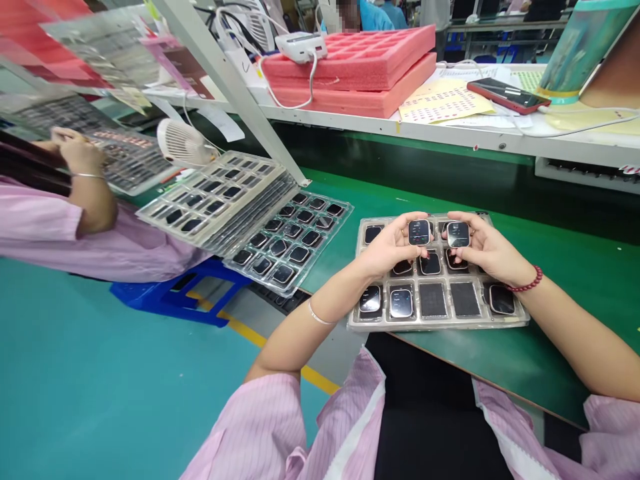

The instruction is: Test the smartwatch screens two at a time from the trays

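Observation:
Above a tray (435,325) on the green bench, my left hand (395,247) grips a square smartwatch face (419,233) with a lit dark screen. My right hand (490,250) pinches a second smartwatch face (458,234) close beside it, a small gap between the two. The tray's pockets hold more watch faces, such as a lit one (401,303) in the front row and another at the front right corner (501,299). Two neighbouring front pockets (433,300) show only dark padding. My hands and wrists cover part of the back rows.
To the left, a stack of trays (220,200) leans beside a clear tray (320,243) of watch faces. A co-worker's hand (83,153) is at far left, above a blue stool (175,293). The overhead shelf carries red foam (350,80) and a phone (507,95).

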Demonstrator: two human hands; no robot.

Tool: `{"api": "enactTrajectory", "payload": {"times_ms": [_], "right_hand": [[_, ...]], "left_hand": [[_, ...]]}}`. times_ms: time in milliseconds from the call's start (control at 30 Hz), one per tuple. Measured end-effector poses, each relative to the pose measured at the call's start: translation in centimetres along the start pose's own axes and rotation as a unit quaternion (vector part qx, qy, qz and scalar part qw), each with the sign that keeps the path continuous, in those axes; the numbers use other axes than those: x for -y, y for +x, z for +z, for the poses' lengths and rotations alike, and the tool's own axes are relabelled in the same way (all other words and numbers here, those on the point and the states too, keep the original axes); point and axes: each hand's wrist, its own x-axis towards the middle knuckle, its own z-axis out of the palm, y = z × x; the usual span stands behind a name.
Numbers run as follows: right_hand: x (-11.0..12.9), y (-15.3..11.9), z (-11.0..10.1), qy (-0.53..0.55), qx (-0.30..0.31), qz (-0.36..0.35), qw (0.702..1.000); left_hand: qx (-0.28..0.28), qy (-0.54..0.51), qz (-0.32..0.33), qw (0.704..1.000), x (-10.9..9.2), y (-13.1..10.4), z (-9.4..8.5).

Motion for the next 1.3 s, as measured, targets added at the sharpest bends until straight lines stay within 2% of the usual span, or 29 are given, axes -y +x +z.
{"api": "enactTrajectory", "payload": {"times_ms": [133, 300, 500, 633, 867, 1000, 1300], "right_hand": [[0.4, 0.1, -0.5, 0.078, -0.015, 0.052, 0.995], [0.7, 0.3, -1.4, 0.167, 0.023, 0.114, 0.979], [0.5, 0.5, -1.9, 0.220, 0.048, 0.124, 0.966], [0.4, 0.4, -1.0, 0.176, 0.030, 0.096, 0.979], [0.1, 0.1, 0.2, 0.003, -0.009, 0.009, 1.000], [0.1, -0.1, 0.4, -0.046, -0.004, -0.006, 0.999], [0.3, -0.3, 0.6, -0.058, 0.003, -0.015, 0.998]], "left_hand": [[0.023, -0.063, -0.031, 0.997, -0.6, 0.1, -0.7], [0.044, -0.124, -0.091, 0.987, -0.9, 0.6, -1.3], [0.039, -0.171, -0.120, 0.977, -1.0, 0.6, -1.1], [0.006, -0.098, -0.078, 0.992, -0.6, 0.3, -0.4], [-0.008, 0.043, -0.023, 0.999, -0.3, -0.1, 0.8], [-0.009, 0.068, -0.012, 0.998, -0.4, -0.2, 0.9], [-0.010, 0.072, 0.003, 0.997, -0.1, -0.2, 0.7]]}}
